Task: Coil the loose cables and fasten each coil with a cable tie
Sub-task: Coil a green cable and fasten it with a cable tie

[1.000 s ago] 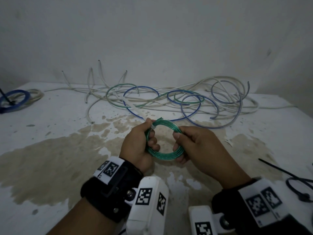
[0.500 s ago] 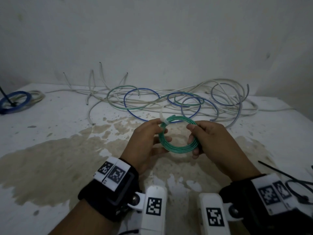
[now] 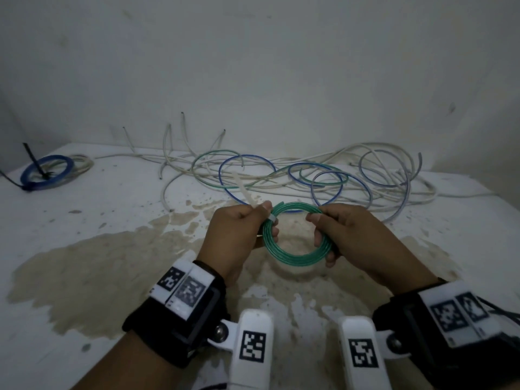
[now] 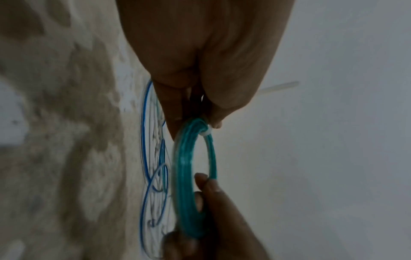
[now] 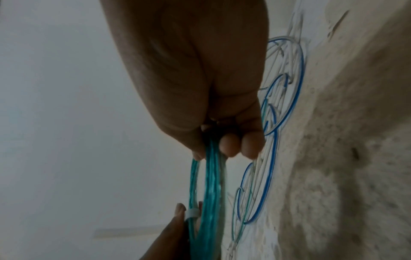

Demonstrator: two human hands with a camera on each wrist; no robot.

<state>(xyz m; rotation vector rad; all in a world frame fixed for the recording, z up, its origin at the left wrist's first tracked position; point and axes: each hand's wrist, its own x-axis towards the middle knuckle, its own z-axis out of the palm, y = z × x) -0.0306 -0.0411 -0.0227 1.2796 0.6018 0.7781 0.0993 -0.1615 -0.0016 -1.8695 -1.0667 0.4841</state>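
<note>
I have the green coil (image 3: 295, 237) held up off the table, between my two hands, and the white cable tie (image 3: 272, 218) is already looped round its strands right at my left fingertips. My left hand (image 3: 239, 235) is curled onto the coil at that spot, thumb and forefinger pinching the tie's loose tail (image 3: 244, 190), which sticks up and away past my knuckles. My right hand (image 3: 354, 237) is clamped on the opposite side of the ring, thumb over the top and fingers (image 5: 231, 144) wrapped underneath, strands pressed flat together.

I judge the step in hand to be cinching the tie. To do it well I would keep the right-hand grip firm so the turns stay stacked and none springs out, then draw the tail straight away from the tie's head, not sideways, until the band bites evenly on every strand. From the left wrist view the band looks snug already, though I cannot tell whether it is fully tight.

Beyond my fingertips lies the tangle of loose cables (image 3: 309, 175), white, blue and green, not yet coiled. Far out past my left hand sits a blue coil (image 3: 46, 171) with a black tie (image 3: 35, 161) on it. Below my palms the table (image 3: 84, 277) is stained brown.
</note>
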